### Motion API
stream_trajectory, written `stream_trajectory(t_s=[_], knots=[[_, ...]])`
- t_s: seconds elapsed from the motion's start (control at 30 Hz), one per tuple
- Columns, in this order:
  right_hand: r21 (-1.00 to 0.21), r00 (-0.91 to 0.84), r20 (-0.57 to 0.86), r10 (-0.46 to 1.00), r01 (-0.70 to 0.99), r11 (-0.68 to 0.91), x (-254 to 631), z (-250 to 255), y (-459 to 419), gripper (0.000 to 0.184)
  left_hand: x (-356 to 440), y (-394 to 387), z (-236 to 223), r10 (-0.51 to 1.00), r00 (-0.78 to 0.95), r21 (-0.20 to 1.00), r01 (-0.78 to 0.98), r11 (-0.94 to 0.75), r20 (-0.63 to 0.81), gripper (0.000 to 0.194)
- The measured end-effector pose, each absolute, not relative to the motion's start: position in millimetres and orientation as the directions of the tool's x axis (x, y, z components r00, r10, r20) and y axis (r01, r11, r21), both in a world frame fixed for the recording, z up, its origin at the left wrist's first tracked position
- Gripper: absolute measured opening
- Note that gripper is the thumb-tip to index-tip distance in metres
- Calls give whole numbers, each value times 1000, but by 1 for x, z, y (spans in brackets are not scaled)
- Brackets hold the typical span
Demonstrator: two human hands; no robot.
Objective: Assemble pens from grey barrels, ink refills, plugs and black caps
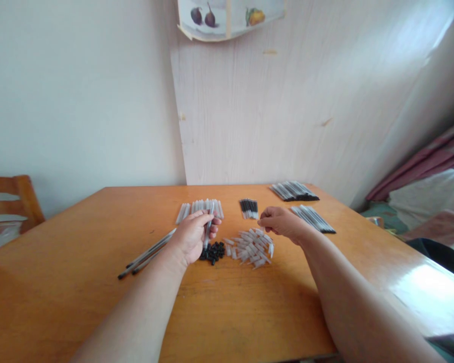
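Note:
My left hand [194, 233] is closed round a clear pen barrel [209, 227], which stands nearly upright between thumb and fingers. A small heap of black pen plugs [214, 253] lies just beneath that hand. To the right, my right hand [278, 222] is pinched, its fingertips above the edge of a loose pile of translucent white pen caps [251, 246]. What sits between those fingertips is too small to make out. Close to its left lies a bundle of black-and-white pen refills [248, 207]. A row of clear barrels [191, 209] lies behind my left hand.
Several long pens [147, 254] lie slanted beside my left forearm. Two groups of pens with black ends, a far stack [294, 191] and a nearer row [313, 219], lie at the back right of the wooden table [227, 312]. A wooden chair [24, 201] stands left.

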State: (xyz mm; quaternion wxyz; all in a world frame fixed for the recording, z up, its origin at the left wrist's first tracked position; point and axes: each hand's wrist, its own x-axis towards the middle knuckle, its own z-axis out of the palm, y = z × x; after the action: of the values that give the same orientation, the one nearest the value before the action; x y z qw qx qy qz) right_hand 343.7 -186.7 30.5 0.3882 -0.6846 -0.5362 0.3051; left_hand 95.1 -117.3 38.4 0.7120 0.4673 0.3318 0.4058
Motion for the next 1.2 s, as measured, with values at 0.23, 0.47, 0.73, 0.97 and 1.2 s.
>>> stream_trajectory(t_s=[0.23, 0.47, 0.73, 0.97, 1.2], knots=[[-756, 111, -104, 988, 637, -151, 347, 22, -188, 14, 95, -116, 39, 893, 422, 893, -327, 309, -155, 10], [-865, 95, 49, 994, 502, -5, 322, 27, -186, 13, 97, -116, 36, 896, 430, 877, -383, 291, -110, 7], [-854, -183, 49, 982, 502, 136, 272, 33, -198, 34, 105, -123, 35, 904, 428, 824, -503, 260, -23, 6], [-935, -129, 31, 991, 347, 74, 271, 26, -194, 30, 104, -123, 33, 872, 489, 840, -470, 272, -10, 13], [-897, -41, 158, 987, 411, 161, 270, 23, -192, 25, 104, -122, 31, 876, 482, 857, -448, 256, -10, 10]])
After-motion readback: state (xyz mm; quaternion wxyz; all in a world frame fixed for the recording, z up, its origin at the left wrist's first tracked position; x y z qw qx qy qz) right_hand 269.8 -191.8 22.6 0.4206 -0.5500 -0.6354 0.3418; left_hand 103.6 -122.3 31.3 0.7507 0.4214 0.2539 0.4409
